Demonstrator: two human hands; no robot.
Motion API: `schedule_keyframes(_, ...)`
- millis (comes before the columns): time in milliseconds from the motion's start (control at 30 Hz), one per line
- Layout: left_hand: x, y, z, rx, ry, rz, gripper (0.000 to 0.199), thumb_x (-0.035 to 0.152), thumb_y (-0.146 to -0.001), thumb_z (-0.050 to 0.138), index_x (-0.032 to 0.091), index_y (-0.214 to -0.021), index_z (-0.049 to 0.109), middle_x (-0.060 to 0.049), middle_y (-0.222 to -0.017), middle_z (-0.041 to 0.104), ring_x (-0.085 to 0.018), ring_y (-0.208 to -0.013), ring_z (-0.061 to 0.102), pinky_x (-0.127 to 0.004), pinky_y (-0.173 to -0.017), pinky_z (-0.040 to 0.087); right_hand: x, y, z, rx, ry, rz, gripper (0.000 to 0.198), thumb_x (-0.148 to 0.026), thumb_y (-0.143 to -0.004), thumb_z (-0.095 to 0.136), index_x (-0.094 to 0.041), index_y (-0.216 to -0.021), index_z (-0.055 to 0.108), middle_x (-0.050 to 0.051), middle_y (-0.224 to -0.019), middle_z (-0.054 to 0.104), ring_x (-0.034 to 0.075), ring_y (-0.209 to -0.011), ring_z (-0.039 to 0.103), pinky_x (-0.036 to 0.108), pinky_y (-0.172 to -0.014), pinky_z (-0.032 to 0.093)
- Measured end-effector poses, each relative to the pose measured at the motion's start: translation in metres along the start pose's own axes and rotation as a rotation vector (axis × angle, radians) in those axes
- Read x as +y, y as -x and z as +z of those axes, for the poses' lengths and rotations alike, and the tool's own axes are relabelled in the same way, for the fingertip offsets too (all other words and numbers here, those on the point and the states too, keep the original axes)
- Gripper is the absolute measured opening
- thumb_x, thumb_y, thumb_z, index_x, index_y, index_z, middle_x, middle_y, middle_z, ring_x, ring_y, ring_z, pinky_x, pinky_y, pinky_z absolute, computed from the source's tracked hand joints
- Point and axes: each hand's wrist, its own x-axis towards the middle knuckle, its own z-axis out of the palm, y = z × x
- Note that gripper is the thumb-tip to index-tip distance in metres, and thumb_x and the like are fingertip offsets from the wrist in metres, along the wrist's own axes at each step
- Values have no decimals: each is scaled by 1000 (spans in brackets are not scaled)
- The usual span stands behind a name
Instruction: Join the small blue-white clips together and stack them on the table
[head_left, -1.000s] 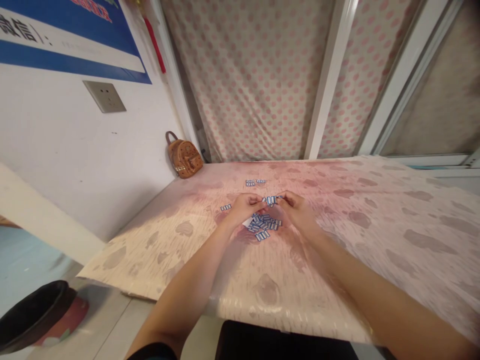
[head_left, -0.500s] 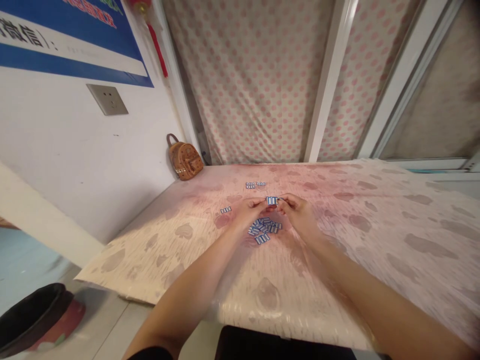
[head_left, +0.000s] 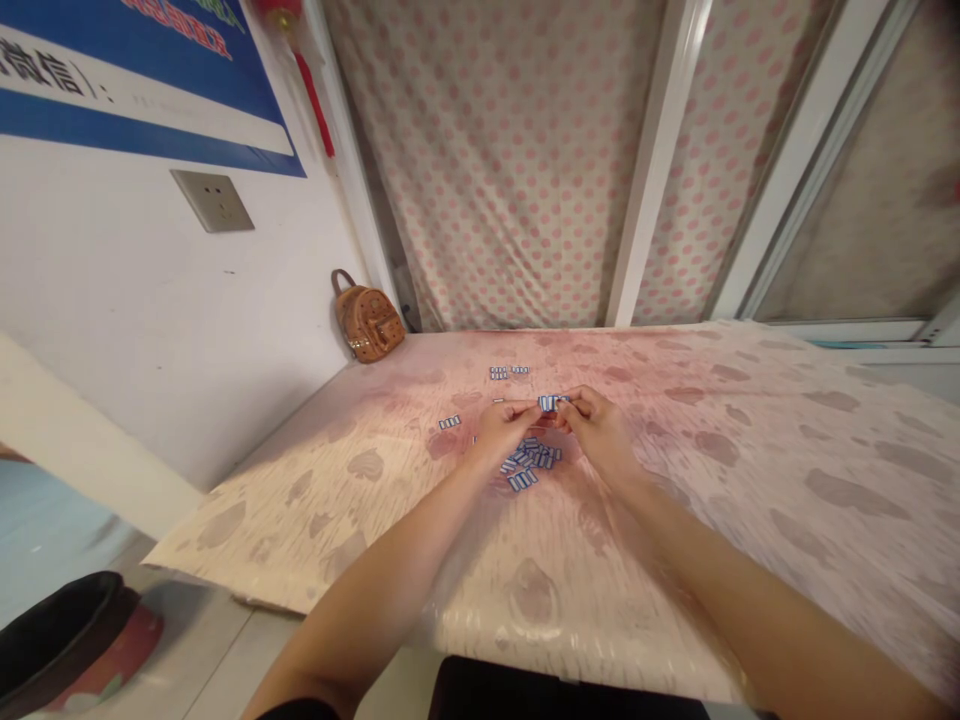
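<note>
Between both hands, a small blue-and-white striped piece [head_left: 549,403], flat like a card or label, is held up above the table. My left hand [head_left: 504,428] pinches its left end, and my right hand [head_left: 596,420] grips the right end. Just below them lies a loose pile of similar blue-and-white pieces [head_left: 532,457], one of them set off at the near side. To the left of my left hand rests a single piece [head_left: 449,422]. Farther back sit more pieces [head_left: 499,373] in a small group. Printing on the pieces is too small to read.
The table [head_left: 720,560] wears a pink and cream cloth with leaf-like patches. A small brown backpack [head_left: 369,320] leans by the wall at the back left. A curtained sliding door [head_left: 495,180] stands behind. On the floor at left is a dark-rimmed pot [head_left: 82,640].
The held piece has shifted slightly in my fingers, and its stripes now show at a different angle. Both hands stay nearly in place. The pieces on the table look unmoved.
</note>
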Motion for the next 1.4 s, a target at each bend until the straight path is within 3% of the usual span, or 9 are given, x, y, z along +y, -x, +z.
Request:
schedule_keyframes(167, 2, -1, 5, 69, 22, -43, 19, 32, -81, 68, 16, -86, 76, -6, -83, 74, -18, -77, 68, -30, -79, 52, -1, 2, 1, 20, 39, -9, 10, -31, -81, 55, -22, -78, 52, -1, -61, 62, 15, -56, 56, 29, -60, 44)
schedule_keyframes(400, 1, 0, 6, 142, -114, 50, 26, 39, -81, 69, 15, -78, 75, -6, -77, 72, -17, -72, 65, -29, -72, 51, 7, 2, 3, -3, 162, -41, 12, -33, -85, 54, -22, -81, 52, -1, -62, 62, 15, -57, 58, 28, -59, 44)
schedule_keyframes(467, 3, 1, 5, 188, -120, 53, 25, 38, -81, 68, 14, -77, 75, -7, -75, 72, -17, -70, 65, -28, -71, 51, 8, 3, 4, 10, 233, -78, 13, -33, -84, 56, -22, -90, 55, 0, -68, 63, 16, -61, 59, 28, -60, 44)
schedule_keyframes(633, 4, 2, 2, 231, -96, 40, 22, 34, -79, 68, 13, -80, 74, -6, -79, 72, -16, -72, 64, -26, -68, 50, 2, 6, 2, -25, 446, -220, 45, -27, -83, 59, -27, -128, 55, 3, -92, 66, 18, -73, 61, 30, -66, 45)
schedule_keyframes(833, -4, -1, 3, 224, 35, -8, 22, 36, -73, 73, 15, -79, 74, -6, -83, 72, -16, -75, 63, -26, -71, 49, -5, 10, 1, -59, 521, -307, 29, -27, -87, 53, -26, -114, 65, 6, -99, 68, 21, -76, 62, 35, -71, 46)
schedule_keyframes(1000, -4, -2, 0, 206, 62, 1, 25, 38, -72, 75, 14, -79, 75, -6, -82, 71, -14, -72, 61, -26, -70, 47, -2, 8, 3, -32, 439, -236, 35, -30, -85, 57, -24, -120, 61, 6, -95, 70, 20, -75, 62, 34, -70, 47)
schedule_keyframes(1233, -4, -6, -4, 179, -206, 87, 35, 48, -77, 68, 14, -75, 73, -4, -71, 67, -15, -66, 56, -25, -62, 42, 1, 0, 1, -43, 186, -115, 14, -33, -85, 54, -21, -84, 61, 1, -75, 65, 17, -72, 60, 29, -69, 45)
schedule_keyframes(1400, 13, -5, -42, 60, -536, 146, 31, 44, -76, 68, 14, -72, 71, -2, -69, 65, -14, -64, 54, -23, -58, 39, 3, -4, -3, -16, 113, -79, 12, -32, -82, 55, -21, -80, 57, -1, -68, 61, 16, -65, 57, 29, -65, 44)
